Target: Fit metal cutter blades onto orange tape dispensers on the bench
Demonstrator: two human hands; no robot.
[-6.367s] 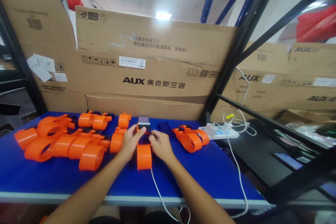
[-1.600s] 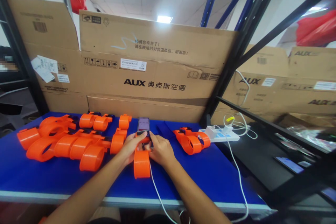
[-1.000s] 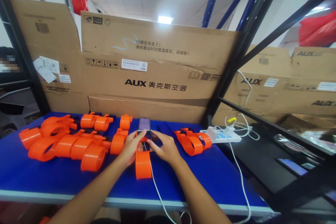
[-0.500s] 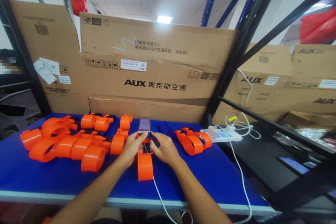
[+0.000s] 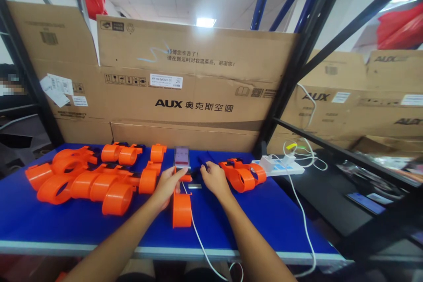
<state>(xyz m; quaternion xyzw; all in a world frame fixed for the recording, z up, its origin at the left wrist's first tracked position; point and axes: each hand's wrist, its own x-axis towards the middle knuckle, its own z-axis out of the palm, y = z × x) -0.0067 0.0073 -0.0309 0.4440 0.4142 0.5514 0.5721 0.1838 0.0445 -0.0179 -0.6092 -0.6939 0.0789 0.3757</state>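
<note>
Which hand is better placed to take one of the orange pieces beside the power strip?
Probably the right hand: it is nearer those orange pieces, while the left hand holds another orange piece.

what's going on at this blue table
A person's left hand holds an orange ring piece, its thumb at the near end of a phone-like device. The right hand is apart from it, fingers at a small dark item, too unclear to name. More orange ring pieces lie on the blue table on both sides.
</note>
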